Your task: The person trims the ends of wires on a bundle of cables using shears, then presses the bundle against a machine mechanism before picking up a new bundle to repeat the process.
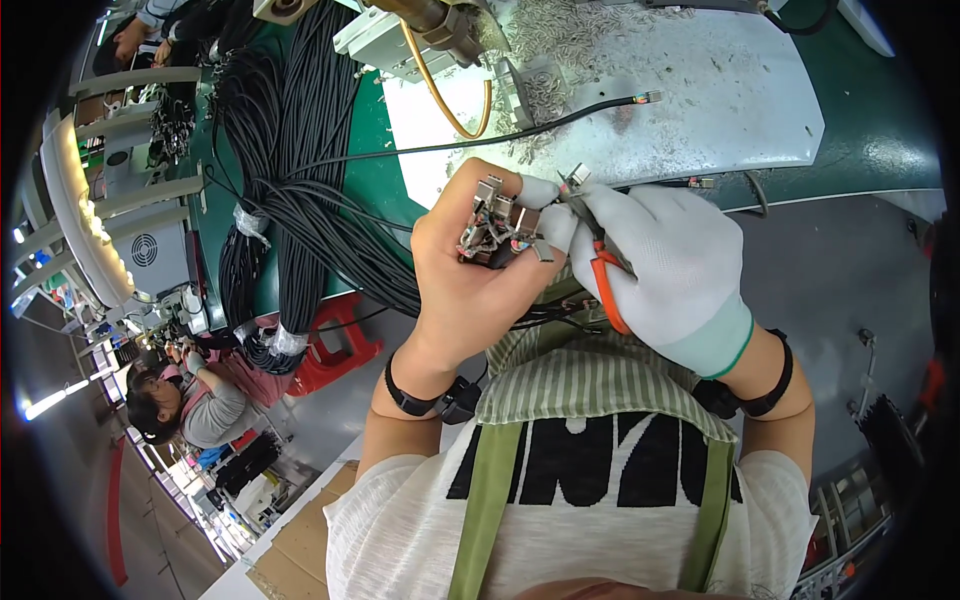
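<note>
My left hand (452, 275) is closed around the ends of several black cables tipped with metal connectors (492, 222). White coverings show on some of its fingertips. My right hand (680, 255), in a white glove with a teal cuff, grips orange-handled pliers (608, 292). The jaws point up and meet a single metal connector (577, 176) between my two hands. Whether they are closed on it I cannot tell. From my left hand the black cable bundle (350, 245) runs up and left onto the green table (372, 120).
A white board (730, 90) on the table carries scattered metal scraps (545, 95). Across it lies a loose black cable (560, 120). A machine with a yellow tube (440, 95) stands at the top. A red stool (345, 340) and a seated person (215, 400) are at left.
</note>
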`<state>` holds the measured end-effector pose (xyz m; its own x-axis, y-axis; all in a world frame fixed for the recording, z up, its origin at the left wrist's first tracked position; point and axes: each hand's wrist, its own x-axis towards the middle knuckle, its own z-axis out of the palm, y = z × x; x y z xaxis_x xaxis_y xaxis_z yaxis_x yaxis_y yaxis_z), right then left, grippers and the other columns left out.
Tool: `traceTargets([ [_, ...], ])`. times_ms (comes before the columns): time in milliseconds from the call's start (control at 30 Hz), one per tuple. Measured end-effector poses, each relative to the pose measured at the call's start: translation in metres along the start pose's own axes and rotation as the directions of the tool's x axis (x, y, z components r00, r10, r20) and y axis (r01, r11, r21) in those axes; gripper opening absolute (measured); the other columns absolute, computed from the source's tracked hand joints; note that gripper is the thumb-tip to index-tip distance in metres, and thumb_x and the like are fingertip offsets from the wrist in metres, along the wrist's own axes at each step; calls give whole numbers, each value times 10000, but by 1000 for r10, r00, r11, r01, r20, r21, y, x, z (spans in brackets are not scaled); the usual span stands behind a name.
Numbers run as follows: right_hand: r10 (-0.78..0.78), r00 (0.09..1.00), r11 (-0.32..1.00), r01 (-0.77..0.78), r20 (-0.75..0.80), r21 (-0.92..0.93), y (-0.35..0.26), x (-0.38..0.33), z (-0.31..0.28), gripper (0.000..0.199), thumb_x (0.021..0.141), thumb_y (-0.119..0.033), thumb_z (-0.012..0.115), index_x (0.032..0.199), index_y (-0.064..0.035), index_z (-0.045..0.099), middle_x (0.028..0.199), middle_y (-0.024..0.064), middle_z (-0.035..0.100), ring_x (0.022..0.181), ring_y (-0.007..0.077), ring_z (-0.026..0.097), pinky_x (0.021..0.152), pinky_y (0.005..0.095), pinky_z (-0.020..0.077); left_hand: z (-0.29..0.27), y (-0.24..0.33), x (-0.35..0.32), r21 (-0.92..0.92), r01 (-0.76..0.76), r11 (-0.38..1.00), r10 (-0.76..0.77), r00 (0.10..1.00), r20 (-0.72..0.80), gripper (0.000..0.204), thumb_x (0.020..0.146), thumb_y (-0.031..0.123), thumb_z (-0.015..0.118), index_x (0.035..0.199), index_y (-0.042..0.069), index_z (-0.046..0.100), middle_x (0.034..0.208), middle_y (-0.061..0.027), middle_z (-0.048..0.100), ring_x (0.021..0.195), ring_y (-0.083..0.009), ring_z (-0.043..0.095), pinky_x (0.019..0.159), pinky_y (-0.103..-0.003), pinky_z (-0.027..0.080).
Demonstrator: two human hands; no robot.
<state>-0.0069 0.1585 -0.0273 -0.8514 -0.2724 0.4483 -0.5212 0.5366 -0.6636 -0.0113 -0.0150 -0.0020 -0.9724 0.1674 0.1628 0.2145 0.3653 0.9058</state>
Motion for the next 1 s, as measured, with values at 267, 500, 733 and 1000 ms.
traceTargets([
  [267,250,709,491,-679,659,545,-7,14,-20,150,846,-149,558,846,-18,633,583,61,543,487,111,531,473,281,405,-3,2,1,-233,259,937,-265,964,5,212,713,-51,659,906,-14,579,747,0,593,661,-31,529,587,-176,430],
  [500,225,937,856,-321,267,405,15,16,-10,146,864,-155,556,807,-25,592,543,52,497,454,151,498,456,277,392,-25,-7,16,-236,484,843,-498,867,2,97,775,8,643,854,18,587,635,20,544,507,-33,456,439,-178,347],
  [733,142,950,816,-271,277,511,36,70,-5,152,835,-138,578,734,-28,549,541,54,476,461,164,499,469,292,407,-43,-38,66,-435,483,760,-402,875,268,94,816,81,623,763,50,552,532,53,421,421,-8,320,385,-190,227],
  [1000,42,919,739,-293,392,607,45,80,7,247,872,-242,593,756,-24,589,541,16,528,446,75,482,419,222,370,-43,-16,69,-80,385,919,-365,911,194,91,777,83,649,773,44,567,549,47,457,433,-22,382,393,-178,275],
])
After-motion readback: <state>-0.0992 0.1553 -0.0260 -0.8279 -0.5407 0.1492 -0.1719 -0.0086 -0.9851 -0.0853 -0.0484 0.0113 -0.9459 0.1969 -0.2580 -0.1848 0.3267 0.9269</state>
